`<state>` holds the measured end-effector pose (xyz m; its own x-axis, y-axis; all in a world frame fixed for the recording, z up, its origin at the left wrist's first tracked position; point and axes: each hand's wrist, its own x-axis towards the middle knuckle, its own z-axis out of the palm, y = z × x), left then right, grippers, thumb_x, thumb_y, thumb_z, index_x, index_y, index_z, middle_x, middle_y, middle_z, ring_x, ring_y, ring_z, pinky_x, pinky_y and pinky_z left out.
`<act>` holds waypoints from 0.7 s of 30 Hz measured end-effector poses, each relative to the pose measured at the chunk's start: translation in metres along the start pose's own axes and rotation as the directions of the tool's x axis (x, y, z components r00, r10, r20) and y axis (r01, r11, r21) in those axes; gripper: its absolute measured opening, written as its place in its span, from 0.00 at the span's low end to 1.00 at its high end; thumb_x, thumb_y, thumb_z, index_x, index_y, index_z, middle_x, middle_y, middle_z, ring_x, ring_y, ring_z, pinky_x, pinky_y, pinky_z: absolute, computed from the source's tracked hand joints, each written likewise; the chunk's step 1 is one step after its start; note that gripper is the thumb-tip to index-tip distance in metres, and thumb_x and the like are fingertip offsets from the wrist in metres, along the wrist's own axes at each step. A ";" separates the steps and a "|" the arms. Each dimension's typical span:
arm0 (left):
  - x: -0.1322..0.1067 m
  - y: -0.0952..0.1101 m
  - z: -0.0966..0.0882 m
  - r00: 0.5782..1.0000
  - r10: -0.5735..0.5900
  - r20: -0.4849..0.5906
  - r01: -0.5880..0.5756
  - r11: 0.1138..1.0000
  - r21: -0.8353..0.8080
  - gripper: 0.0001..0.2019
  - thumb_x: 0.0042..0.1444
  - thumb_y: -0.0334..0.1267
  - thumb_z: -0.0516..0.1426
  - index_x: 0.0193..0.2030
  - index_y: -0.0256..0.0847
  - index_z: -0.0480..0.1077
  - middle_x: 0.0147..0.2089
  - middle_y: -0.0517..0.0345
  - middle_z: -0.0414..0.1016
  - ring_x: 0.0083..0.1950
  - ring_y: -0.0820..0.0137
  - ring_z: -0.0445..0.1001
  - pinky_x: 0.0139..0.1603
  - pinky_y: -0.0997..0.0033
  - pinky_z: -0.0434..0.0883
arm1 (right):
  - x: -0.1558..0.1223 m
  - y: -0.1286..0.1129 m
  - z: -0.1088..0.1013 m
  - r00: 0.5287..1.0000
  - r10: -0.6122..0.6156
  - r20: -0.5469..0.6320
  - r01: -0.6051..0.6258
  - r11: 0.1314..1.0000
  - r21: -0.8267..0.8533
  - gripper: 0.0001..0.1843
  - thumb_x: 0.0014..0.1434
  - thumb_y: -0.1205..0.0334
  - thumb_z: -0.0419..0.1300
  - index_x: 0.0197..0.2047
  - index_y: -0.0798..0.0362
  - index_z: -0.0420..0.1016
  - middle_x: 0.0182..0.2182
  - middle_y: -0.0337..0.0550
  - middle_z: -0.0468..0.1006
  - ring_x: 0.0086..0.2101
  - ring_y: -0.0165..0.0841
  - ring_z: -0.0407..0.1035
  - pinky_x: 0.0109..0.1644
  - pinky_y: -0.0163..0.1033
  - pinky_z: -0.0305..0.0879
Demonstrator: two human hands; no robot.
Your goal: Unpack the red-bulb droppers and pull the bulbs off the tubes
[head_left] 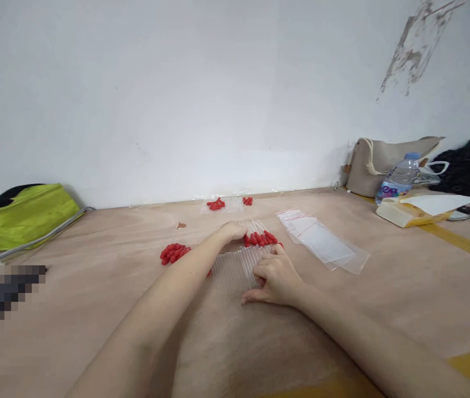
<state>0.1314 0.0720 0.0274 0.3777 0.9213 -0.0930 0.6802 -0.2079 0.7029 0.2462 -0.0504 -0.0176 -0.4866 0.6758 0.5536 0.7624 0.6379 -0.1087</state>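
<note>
A row of clear thin droppers [233,271] lies side by side on the table before me. Beyond it is a bunch of droppers with red bulbs [262,239], their clear stems pointing away. My left hand [234,231] closes at the left side of that bunch; its fingertips are mostly hidden. At the right end of the clear row rests my right hand [278,276], thumb stretched out low and apart, the other fingers bent against the tubes. A red bulb shows by its index fingertip. Left of my forearm sits a pile of red bulbs [175,252], partly covered.
Clear zip bags [322,237] lie to the right. Against the wall are a clear packet with red-bulbed pieces [216,204] and a small red cluster [247,201]. A water bottle [398,178], beige bag [380,160] and open carton [417,210] stand right; a yellow-green bag [27,215] lies left.
</note>
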 end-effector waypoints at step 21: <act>-0.154 -0.069 -0.014 0.827 0.517 -0.221 -0.463 0.849 0.253 0.07 0.59 0.37 0.46 0.31 0.40 0.58 0.30 0.59 0.64 0.31 0.72 0.64 0.31 0.73 0.63 | -0.002 -0.013 -0.017 0.935 -0.191 -0.300 0.146 0.975 -0.166 0.27 0.56 0.54 0.55 0.57 0.52 0.57 0.46 0.48 0.71 0.49 0.38 0.61 0.55 0.51 0.48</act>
<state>0.0180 -0.0512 0.0033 0.5253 0.7273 0.4417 0.5620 -0.6863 0.4617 0.2447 -0.0667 -0.0031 -0.4728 0.3989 0.7857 0.7432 0.6596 0.1124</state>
